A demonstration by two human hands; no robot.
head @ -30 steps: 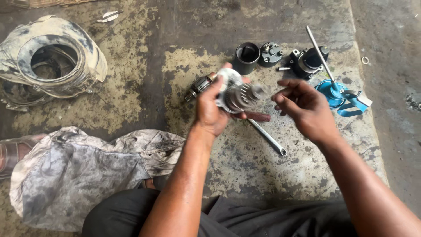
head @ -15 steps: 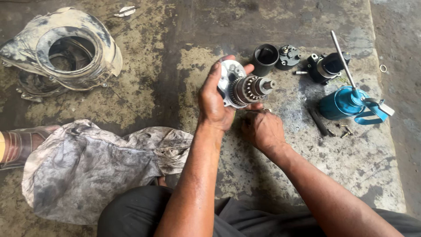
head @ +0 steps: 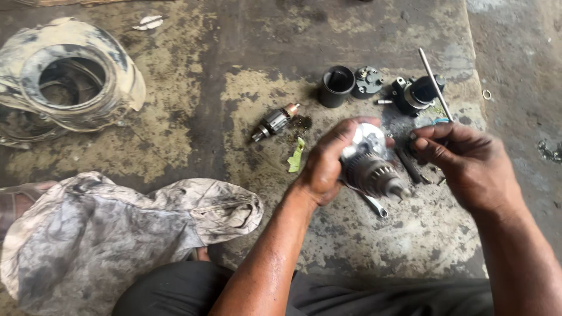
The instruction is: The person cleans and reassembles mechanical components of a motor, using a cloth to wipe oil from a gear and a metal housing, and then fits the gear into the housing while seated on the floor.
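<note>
Pointing lower right: geared drive assembly (head: 370, 167) in left hand (head: 325, 164) grip; right hand (head: 462, 164) pinched.

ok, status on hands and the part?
Left hand gripping the geared metal assembly above the floor. Right hand beside it, fingers curled, what it holds hidden. Wrench on the floor below; armature and black cup lie apart.

Greasy geared metal assembly (head: 370, 167), tilted, hand-held
</note>
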